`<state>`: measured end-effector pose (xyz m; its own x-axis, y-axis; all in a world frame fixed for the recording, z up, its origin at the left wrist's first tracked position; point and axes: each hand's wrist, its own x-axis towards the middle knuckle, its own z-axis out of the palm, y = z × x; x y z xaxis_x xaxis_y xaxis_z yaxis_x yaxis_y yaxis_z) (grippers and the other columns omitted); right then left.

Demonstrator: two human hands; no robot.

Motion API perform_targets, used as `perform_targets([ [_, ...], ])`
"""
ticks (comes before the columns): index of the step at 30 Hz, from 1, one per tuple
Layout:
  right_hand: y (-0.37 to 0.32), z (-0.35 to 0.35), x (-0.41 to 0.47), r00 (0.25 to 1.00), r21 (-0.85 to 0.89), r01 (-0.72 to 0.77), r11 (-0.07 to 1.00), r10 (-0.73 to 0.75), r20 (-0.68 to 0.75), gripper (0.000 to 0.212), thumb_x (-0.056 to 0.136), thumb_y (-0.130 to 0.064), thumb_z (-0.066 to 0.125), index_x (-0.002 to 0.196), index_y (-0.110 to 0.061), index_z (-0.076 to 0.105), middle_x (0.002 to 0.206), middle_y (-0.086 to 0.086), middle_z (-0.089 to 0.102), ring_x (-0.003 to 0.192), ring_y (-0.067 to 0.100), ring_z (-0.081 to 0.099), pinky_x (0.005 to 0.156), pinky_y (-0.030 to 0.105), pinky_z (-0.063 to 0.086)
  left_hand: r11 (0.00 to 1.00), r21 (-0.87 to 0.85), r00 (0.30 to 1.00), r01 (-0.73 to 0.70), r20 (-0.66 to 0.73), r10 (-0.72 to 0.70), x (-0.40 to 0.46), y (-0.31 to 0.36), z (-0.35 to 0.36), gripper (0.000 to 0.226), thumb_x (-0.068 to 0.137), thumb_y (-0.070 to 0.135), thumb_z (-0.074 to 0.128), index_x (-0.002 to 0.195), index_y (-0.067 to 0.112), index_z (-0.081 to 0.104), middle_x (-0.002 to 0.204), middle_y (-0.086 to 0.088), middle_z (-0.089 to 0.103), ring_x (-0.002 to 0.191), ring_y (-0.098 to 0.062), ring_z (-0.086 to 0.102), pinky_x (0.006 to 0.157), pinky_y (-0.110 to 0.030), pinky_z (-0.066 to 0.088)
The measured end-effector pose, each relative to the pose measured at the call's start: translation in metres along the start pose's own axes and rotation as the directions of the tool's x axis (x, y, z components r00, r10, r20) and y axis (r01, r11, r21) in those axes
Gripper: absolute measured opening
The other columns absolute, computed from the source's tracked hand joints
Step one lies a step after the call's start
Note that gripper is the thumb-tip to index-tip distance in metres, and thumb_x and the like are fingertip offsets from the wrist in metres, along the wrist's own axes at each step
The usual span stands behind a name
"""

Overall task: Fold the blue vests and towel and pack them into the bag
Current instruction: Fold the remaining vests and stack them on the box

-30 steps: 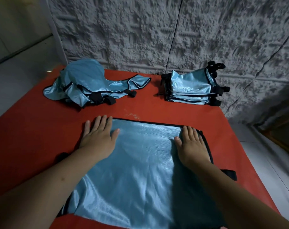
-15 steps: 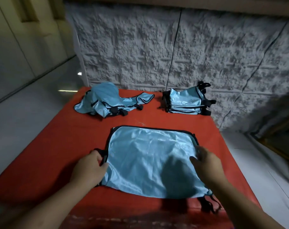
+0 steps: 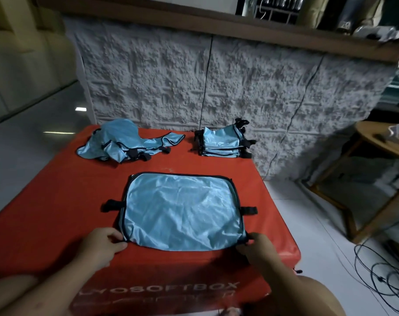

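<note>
head view, both hands pinching flat vest [image 3: 182, 210] near corners, left hand [image 3: 100, 246], right hand [image 3: 259, 247], folded stack [image 3: 222, 142] behind, crumpled pile [image 3: 123, 142]

Flat vest [image 3: 182, 210]: shiny light blue with black edging, spread smooth, a black strap tab sticking out at each side, near corners pinched up. Beyond the flat vest to the left, crumpled pile [image 3: 125, 142] of the same blue cloth, black buckles showing. Beyond the flat vest to the right, neat folded stack [image 3: 221, 142], straps at its sides.
</note>
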<state>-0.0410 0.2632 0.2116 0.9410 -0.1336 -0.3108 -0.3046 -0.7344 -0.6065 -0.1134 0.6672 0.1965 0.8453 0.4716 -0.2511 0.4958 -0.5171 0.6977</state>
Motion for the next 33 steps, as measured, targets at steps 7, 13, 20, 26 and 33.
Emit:
perform_targets([
  [7,-0.008,0.01,0.009,0.997,0.104,0.048,0.993,-0.042,-0.058,0.023,0.082,-0.005,0.069,0.091,-0.026,0.071,0.059,-0.004,0.066,0.049,0.012,0.057,0.046,0.021,0.041,0.985,0.11,0.991,-0.13,-0.009,0.132,-0.004,-0.001,0.011,0.05,0.066,0.032,0.092,0.113,0.031,0.073,0.104,0.005,0.071,0.096,-0.016,0.067,0.08,-0.032,0.052],
  [13,0.003,0.002,0.021,0.996,-0.043,0.061,0.997,-0.064,-0.057,0.027,0.081,0.004,0.059,0.078,-0.019,0.072,0.045,-0.006,0.058,0.045,0.01,0.053,0.046,0.022,0.037,0.906,0.389,0.972,-0.168,-0.087,0.217,-0.004,0.003,0.007,0.019,0.087,0.031,0.066,0.104,0.038,0.072,0.1,0.013,0.073,0.093,-0.018,0.068,0.071,-0.029,0.051],
  [20,0.009,-0.011,0.028,0.998,-0.18,0.032,0.983,-0.042,-0.054,0.037,0.07,0.009,0.056,0.061,-0.025,0.065,0.056,-0.005,0.062,0.066,0.024,0.064,0.059,0.027,0.043,0.917,0.393,0.973,-0.067,-0.178,0.148,0.019,-0.019,-0.018,0.032,0.081,0.01,0.057,0.091,0.034,0.076,0.091,0.003,0.073,0.096,-0.026,0.062,0.078,-0.034,0.054],
  [26,0.005,-0.014,0.027,0.993,-0.146,-0.013,0.989,-0.004,-0.117,0.038,0.075,0.005,0.058,0.077,-0.027,0.079,0.069,-0.001,0.068,0.078,0.025,0.067,0.067,0.025,0.043,0.934,0.349,0.994,0.074,-0.097,-0.042,0.03,-0.025,-0.028,0.03,0.071,0.019,0.048,0.063,0.034,0.072,0.079,0.007,0.073,0.08,-0.026,0.068,0.068,-0.028,0.054],
  [33,0.008,-0.03,0.014,0.953,0.036,-0.219,0.975,0.221,-0.208,0.017,0.083,-0.024,0.074,0.096,-0.013,0.076,0.081,0.012,0.076,0.068,0.028,0.069,0.063,0.028,0.051,0.9,0.425,0.99,0.093,-0.133,-0.04,0.028,-0.016,-0.025,0.029,0.076,0.021,0.049,0.09,0.033,0.072,0.107,0.002,0.071,0.103,-0.029,0.06,0.09,-0.037,0.053],
])
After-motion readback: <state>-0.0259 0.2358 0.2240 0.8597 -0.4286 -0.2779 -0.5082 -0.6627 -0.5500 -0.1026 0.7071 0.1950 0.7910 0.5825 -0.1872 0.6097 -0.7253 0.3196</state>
